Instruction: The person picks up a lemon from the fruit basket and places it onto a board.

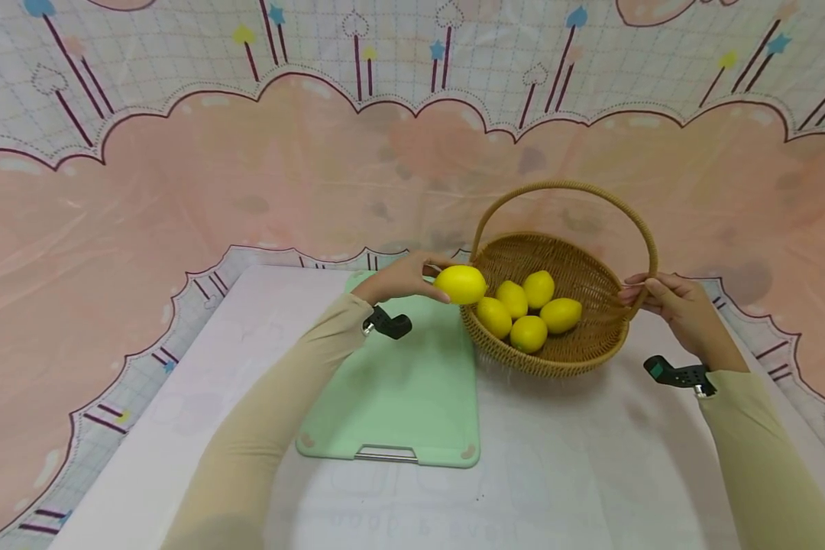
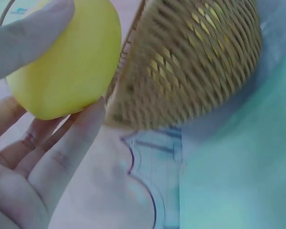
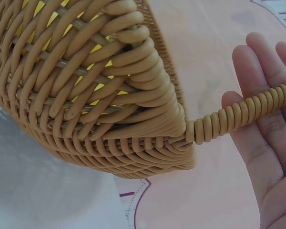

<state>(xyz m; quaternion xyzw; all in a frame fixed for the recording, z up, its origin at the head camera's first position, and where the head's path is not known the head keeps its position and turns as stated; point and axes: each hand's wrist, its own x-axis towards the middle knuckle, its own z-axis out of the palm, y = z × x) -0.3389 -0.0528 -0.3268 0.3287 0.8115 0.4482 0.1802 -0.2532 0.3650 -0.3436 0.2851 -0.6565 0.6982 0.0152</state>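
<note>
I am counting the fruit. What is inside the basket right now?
Five lemons lie inside the basket. A sixth lemon is outside its rim, held by the left hand. The near wall hides part of the basket floor, so anything lying low there cannot be seen.

A pink, cloud-patterned backdrop (image 1: 261,176) hung behind the table where we worked.
We saw its upper band (image 1: 399,38) printed with a pale grid, stars, hearts and dark streaks. The white tabletop (image 1: 577,473) carried a scalloped, grid-patterned border (image 1: 144,359), and even, soft light fell across everything.
</note>
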